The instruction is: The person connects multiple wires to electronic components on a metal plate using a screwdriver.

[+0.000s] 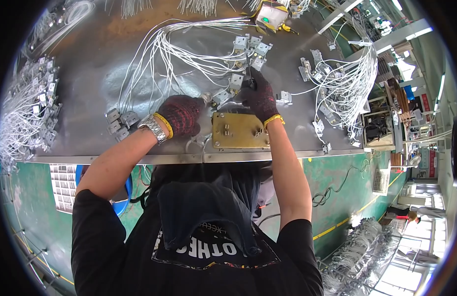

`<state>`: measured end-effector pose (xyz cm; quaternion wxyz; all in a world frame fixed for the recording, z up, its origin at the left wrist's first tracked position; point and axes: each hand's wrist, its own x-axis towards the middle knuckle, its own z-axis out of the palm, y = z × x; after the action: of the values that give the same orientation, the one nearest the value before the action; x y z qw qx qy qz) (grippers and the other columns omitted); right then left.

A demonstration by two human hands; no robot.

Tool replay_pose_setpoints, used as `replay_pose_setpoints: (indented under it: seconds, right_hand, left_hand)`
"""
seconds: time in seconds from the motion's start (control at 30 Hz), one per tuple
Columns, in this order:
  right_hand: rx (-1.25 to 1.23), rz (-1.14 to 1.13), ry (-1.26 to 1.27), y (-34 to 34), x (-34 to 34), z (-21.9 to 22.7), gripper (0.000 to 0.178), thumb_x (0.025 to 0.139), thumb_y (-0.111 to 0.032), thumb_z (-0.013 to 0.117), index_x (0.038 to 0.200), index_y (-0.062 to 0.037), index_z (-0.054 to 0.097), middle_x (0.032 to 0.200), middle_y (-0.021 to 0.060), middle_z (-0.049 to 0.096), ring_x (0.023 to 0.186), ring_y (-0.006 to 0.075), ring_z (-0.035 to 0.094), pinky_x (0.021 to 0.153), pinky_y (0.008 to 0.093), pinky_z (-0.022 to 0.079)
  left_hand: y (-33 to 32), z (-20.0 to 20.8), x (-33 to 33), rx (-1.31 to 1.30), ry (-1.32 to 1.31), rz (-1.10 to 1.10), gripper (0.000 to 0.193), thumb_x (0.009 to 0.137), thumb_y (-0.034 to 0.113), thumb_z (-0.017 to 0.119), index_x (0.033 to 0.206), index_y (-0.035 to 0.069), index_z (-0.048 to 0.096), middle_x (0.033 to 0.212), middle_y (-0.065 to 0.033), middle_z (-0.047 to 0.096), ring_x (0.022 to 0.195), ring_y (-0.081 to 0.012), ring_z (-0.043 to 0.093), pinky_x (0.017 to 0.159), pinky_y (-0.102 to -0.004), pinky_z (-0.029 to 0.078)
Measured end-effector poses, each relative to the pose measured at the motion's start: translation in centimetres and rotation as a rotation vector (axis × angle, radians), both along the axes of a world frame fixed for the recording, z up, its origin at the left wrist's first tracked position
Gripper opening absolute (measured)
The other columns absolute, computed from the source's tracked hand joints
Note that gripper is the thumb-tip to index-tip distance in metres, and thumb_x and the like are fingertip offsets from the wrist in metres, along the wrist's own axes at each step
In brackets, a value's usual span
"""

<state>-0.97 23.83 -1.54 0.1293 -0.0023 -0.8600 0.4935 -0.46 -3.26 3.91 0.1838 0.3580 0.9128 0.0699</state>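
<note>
A dark red and black knitted glove with a yellow cuff covers each hand. My left hand (180,116) is closed at the left end of a small metal part (205,97), beside the lamp-holder-like metal brackets; its grip is partly hidden. To its right, my right hand (260,99) curls closed around a slim dark tool (248,61) whose kind I cannot make out. Between the hands lie a silvery bracket (236,81) and another bracket (221,97), with white wires (161,49) running away to the left. A brass-coloured fixture plate (240,140) with small posts sits just below both hands.
Wired brackets (253,47) are grouped beyond my right hand. Loose brackets (120,124) lie left of my left hand. Bundles of wired parts pile at the table's left (33,106) and right (354,81). A white box with a green button (272,18) stands at the back.
</note>
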Motion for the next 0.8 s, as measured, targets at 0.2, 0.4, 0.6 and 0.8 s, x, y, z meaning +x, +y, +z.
replay_pose_setpoints:
  seconds: [0.2,0.4,0.6,0.8]
  right_hand:
    - [-0.443,0.085,-0.363,-0.7,1.6,4.0,0.034,0.090,-0.005,0.069,0.124,-0.0081,0.065,0.088,0.0021,0.063,0.071,0.0095,0.060,0.057,0.0267,0.054]
    - [0.245,-0.021,-0.006,-2.2,2.4,1.8,0.043,0.087,-0.017,0.073,0.129,-0.0085,0.064,0.089,0.0076,0.068,0.081,0.0177,0.066,0.077,0.0353,0.057]
    - [0.375,-0.001,-0.041,-1.3,0.9,1.6,0.048,0.085,-0.018,0.066,0.132,-0.0082,0.063,0.120,0.0229,0.070,0.109,0.0425,0.067,0.095,0.0458,0.054]
    - [0.229,-0.004,-0.018,-0.4,0.6,0.8,0.057,0.083,-0.009,0.069,0.139,-0.0082,0.059,0.107,0.0143,0.073,0.095,0.0237,0.071,0.085,0.0398,0.058]
  left_hand:
    - [-1.1,-2.0,0.2,0.109,0.044,0.012,0.062,0.074,0.023,0.076,0.130,0.003,0.060,0.090,-0.0161,0.073,0.087,-0.0372,0.072,0.077,-0.0499,0.056]
    - [-0.7,-1.1,0.4,0.100,0.067,-0.015,0.066,0.075,0.019,0.075,0.136,0.004,0.055,0.090,-0.0165,0.073,0.087,-0.0377,0.071,0.077,-0.0499,0.056]
    - [-0.4,-0.4,0.3,0.056,0.018,0.006,0.066,0.075,0.020,0.076,0.136,0.004,0.055,0.091,-0.0172,0.073,0.087,-0.0383,0.071,0.078,-0.0491,0.057]
    - [-0.2,-0.5,0.2,0.062,0.042,-0.017,0.072,0.075,0.019,0.075,0.142,0.006,0.052,0.092,-0.0178,0.073,0.088,-0.0383,0.071,0.078,-0.0487,0.057]
